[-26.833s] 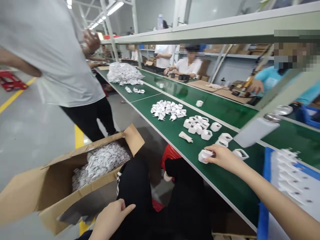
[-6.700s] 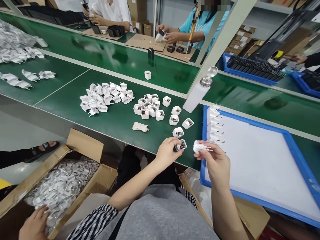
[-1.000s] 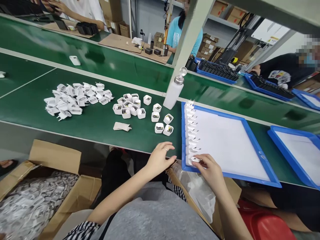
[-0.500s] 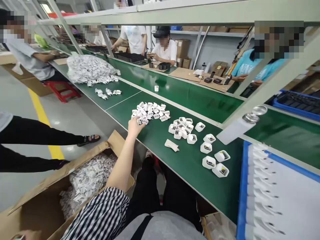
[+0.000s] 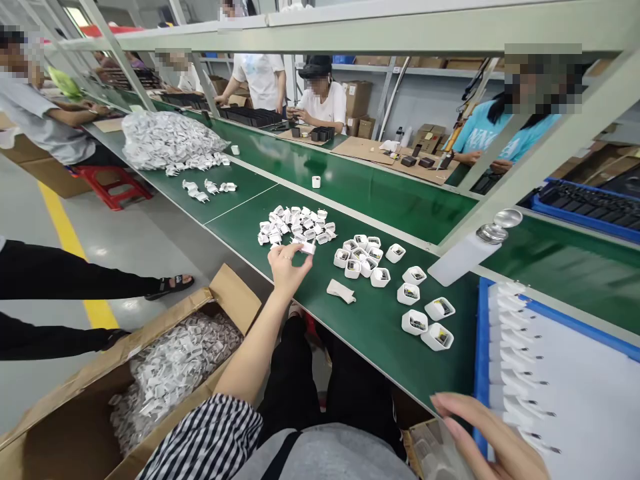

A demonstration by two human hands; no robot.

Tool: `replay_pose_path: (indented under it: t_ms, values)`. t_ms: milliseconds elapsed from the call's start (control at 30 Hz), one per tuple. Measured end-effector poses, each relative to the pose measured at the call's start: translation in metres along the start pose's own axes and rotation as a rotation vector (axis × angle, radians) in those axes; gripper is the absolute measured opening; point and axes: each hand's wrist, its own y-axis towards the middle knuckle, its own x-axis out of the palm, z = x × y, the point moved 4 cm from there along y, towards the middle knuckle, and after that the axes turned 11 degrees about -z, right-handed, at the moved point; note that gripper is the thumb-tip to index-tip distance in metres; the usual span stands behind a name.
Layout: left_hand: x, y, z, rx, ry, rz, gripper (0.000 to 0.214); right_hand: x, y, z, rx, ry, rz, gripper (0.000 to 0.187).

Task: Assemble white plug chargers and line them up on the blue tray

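My left hand point(image 5: 287, 265) reaches out over the green belt point(image 5: 370, 320) and pinches a small white plug piece point(image 5: 307, 247) at the near edge of a heap of white plug pieces point(image 5: 295, 225). To its right stand several open white charger shells point(image 5: 380, 267), and a small white scrap point(image 5: 341, 291) lies in front of them. My right hand point(image 5: 493, 437) hovers near the bottom right with fingers stretched out and nothing in it, beside the left edge of a blue tray point(image 5: 481, 347) that holds a row of assembled white plugs point(image 5: 517, 363).
A cardboard box point(image 5: 75, 413) of bagged white parts stands on the floor at my left. A big pile of bagged parts point(image 5: 167, 139) lies farther up the belt. A white dispenser bottle point(image 5: 467, 253) leans by a slanted post. Other people work across the belt and at far left.
My left hand has drawn back from the heap of plug pieces with one pinched in its fingers. My right hand has come into view at the bottom right.
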Motion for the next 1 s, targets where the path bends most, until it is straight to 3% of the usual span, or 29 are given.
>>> replay_pose_path:
  t_ms: [67,167,300,367,433,500,533,567,633,700,833,1000]
  values:
    - [-0.009,-0.021,0.023,0.130,-0.166,0.038,0.017,0.009,0.013,-0.003,0.003,0.077,-0.018,0.013]
    - [-0.014,-0.052,0.056,0.229,-0.381,0.000,0.012,0.026,0.032,-0.003,0.089,0.245,-0.049,0.015]
    - [0.002,-0.078,0.085,0.205,-0.598,-0.168,0.002,0.053,0.053,0.010,0.301,0.528,-0.034,0.028]
    - [0.013,-0.087,0.086,0.198,-0.616,-0.237,0.004,0.069,0.059,0.019,0.378,0.571,-0.031,0.038]
    - [0.023,-0.097,0.066,0.094,-0.547,-0.180,0.009,0.081,0.060,0.025,0.374,0.520,0.006,0.040]
    - [0.030,-0.113,0.025,-0.160,-0.442,-0.050,0.023,0.092,0.056,0.024,0.263,0.480,-0.009,0.034]
    - [0.037,-0.124,0.002,-0.302,-0.403,-0.084,0.033,0.098,0.053,0.022,0.185,0.487,-0.066,0.030]
    - [0.043,-0.136,-0.018,-0.360,-0.381,-0.141,0.038,0.104,0.048,0.019,0.114,0.507,-0.154,0.027]
    - [0.056,-0.163,-0.050,-0.414,-0.347,-0.286,0.035,0.116,0.038,0.016,0.042,0.547,-0.338,0.023]
    - [0.067,-0.190,-0.069,-0.428,-0.323,-0.451,0.030,0.124,0.030,0.017,0.059,0.556,-0.430,0.021]
    - [0.067,-0.230,-0.075,-0.420,-0.286,-0.696,0.034,0.141,0.020,0.024,0.120,0.539,-0.508,0.022]
    - [0.051,-0.253,-0.059,-0.264,-0.282,-0.998,0.020,0.162,0.008,0.032,0.192,0.499,-0.611,0.023]
